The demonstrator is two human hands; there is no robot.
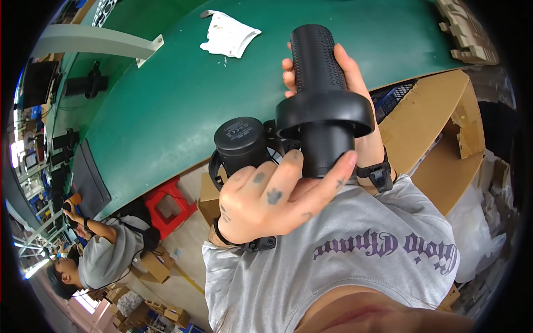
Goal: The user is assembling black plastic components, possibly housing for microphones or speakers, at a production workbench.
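Observation:
A black tube with a dimpled upper part, a wide flared collar and a smooth lower end is tilted up over the near edge of the green table. My right hand is wrapped round its upper part from behind, thumb on the right side and fingertips on the left. Curled at the lower end, my left hand has a fingertip against the smooth part. A second black cylinder with a flat printed end stands beside the tube, just behind my left knuckles; whether that hand grips it is hidden. Black ring-like parts show around this cylinder.
A white glove lies on the green table. An open cardboard box and a blue crate are at right. A beige tray is far right. A red stool and a co-worker are at left.

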